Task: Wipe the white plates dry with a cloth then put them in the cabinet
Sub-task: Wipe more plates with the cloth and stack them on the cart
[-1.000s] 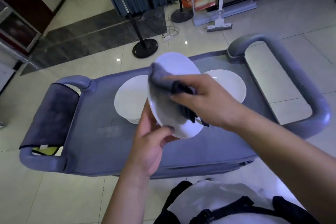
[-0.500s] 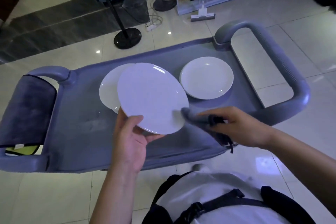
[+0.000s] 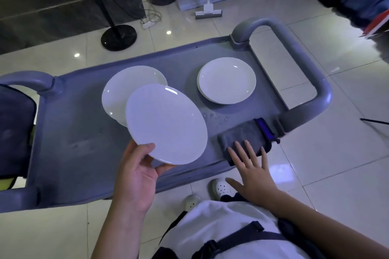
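Left hand pinches the near rim of a round white ceramic plate, thumb on top, fingers under; the plate is held tilted above the grey plastic cart tray, far edge overlapping a second white plate lying flat on the tray. A third white plate stack sits far right on the tray, well apart from both hands. Right hand is spread flat, fingers straight, fingertips resting on the folded grey microfibre cloth at the tray's near right edge. The cloth lies just beside the held plate's right rim. Judgement: the held plate looks wiped and the cloth is parked, so the next move is carrying the plate to the cabinet; no cabinet in view, direction cannot be told. Left hand already has the plate, right is free to help.
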`<state>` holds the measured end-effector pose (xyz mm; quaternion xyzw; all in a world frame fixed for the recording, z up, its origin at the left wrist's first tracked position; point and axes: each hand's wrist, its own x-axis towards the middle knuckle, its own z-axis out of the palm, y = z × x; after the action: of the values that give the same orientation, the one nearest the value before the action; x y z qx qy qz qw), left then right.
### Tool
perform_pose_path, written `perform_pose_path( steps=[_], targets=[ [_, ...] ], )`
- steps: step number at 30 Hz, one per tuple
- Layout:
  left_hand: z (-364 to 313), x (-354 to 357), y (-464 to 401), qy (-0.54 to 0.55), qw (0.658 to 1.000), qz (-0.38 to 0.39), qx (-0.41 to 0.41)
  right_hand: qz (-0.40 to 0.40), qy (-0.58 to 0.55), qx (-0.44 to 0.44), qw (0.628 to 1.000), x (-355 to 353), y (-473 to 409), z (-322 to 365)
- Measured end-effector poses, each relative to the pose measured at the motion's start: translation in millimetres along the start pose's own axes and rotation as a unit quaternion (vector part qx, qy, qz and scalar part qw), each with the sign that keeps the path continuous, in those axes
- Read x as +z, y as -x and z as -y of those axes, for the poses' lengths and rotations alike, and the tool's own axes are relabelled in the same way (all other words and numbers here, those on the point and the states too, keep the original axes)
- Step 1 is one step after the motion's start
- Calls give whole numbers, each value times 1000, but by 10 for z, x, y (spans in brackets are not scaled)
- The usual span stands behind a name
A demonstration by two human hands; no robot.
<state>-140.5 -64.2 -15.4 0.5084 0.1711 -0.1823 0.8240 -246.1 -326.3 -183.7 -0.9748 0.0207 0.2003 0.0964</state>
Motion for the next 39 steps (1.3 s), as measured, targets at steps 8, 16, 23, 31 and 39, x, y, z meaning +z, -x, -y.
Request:
perform_pose_path(
  steps=[8,16,23,31,39],
  targets=[
    [63,-89,-12,-38,995,81,-50,-142,-489,162,845,-915,198,282],
    [383,-32,-158,-68,978,159,-118,-170,-714,278,620,-1533,667,382],
    [543,124,-424,-125,971,146,-141,-136,-739,324,575,-1560,499,79],
    [500,698,-1414,-288,954,70,-52,-142,-757,317,553,-1864,-593,-453],
    [664,1252,-2309,-361,932,15,-12,-198,-708,288,614,-1861,-1579,-887]
  ],
)
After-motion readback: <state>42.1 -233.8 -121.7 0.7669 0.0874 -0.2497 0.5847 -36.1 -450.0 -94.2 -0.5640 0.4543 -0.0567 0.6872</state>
